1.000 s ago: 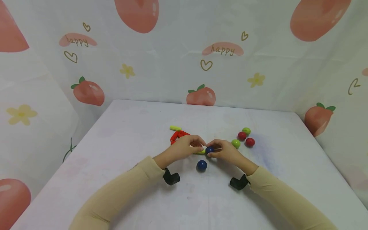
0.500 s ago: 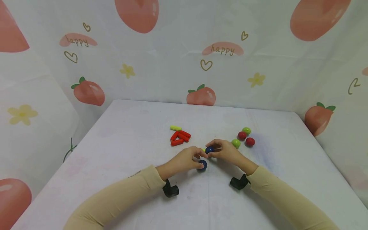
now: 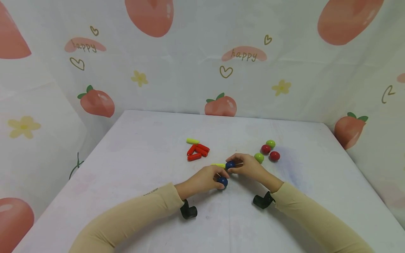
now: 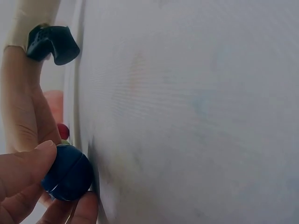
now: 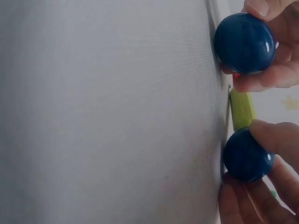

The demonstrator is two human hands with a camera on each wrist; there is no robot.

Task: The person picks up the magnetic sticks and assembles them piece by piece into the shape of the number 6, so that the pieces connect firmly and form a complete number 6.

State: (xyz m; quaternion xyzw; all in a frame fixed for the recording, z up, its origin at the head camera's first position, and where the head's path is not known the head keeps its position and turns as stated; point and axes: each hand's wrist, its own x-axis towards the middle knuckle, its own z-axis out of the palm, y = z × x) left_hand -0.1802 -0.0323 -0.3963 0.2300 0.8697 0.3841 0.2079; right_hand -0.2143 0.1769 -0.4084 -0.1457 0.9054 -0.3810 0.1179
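Observation:
My left hand [image 3: 205, 181] pinches a glossy blue ball [image 3: 223, 181] between thumb and fingers, low at the tabletop. In the left wrist view this blue ball [image 4: 70, 172] shows a thin seam line. Slightly farther back, my right hand [image 3: 248, 166] grips a second blue ball [image 3: 230, 165]. Both balls appear in the right wrist view, the left hand's blue ball [image 5: 245, 43] above and the right hand's blue ball [image 5: 248, 155] below. A yellow-green stick [image 3: 217, 165] lies just left of the right hand's ball, its end close to it.
Several red sticks [image 3: 194, 157] lie in a loose cluster behind the left hand, with another yellow-green stick [image 3: 192, 141] beyond. Right of the right hand sit green balls [image 3: 259, 157] and red balls [image 3: 274, 156]. A patterned cloth [image 3: 177, 70] hangs behind the white table [image 3: 152, 137].
My left hand has come from beside the yellow-green stick toward the front, uncovering the red sticks, and has taken hold of the nearer blue ball. The right hand stays on its ball.

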